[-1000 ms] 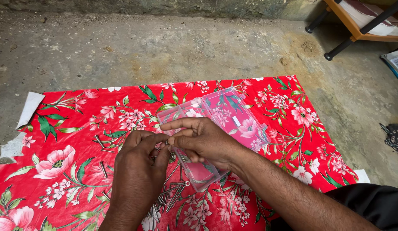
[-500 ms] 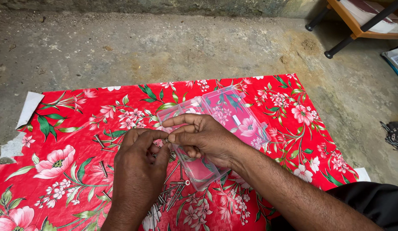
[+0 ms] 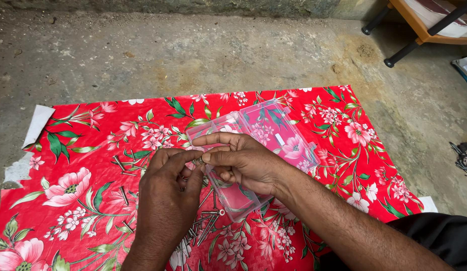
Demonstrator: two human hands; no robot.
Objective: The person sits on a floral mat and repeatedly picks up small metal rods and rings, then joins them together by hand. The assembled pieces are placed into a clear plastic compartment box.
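Item: small metal bolt (image 3: 199,161), pinched between the fingertips of my two hands, at the centre of the view. Only a glint of it shows; my fingers cover the rest, so its full shape cannot be told.

Left hand (image 3: 166,200): enters from 6 o'clock, back of the hand up, fingers curled inward toward 1 o'clock, thumb and forefinger closed on the bolt's near end.

Right hand (image 3: 243,163): enters from 4 o'clock along a bare forearm, knuckles up, thumb and forefinger pressed on the same bolt from the 3 o'clock side, index finger stretched flat toward 9 o'clock (the remaining fingers are folded under).

Beneath and behind my right hand: clear plastic box (image 3: 258,150), lid open, lying slantwise from 1 o'clock to 6 o'clock; my right hand hides its middle.

At 6 o'clock of the hands: loose heap of bolts (image 3: 203,226), just beside the box's near corner. A few stray bolts (image 3: 122,193) lie at 9 o'clock, apart from the heap.

Under all: red floral cloth (image 3: 78,165), spread on a concrete floor (image 3: 193,50).

At 2 o'clock, far corner: wooden furniture frame on black legs (image 3: 399,52).
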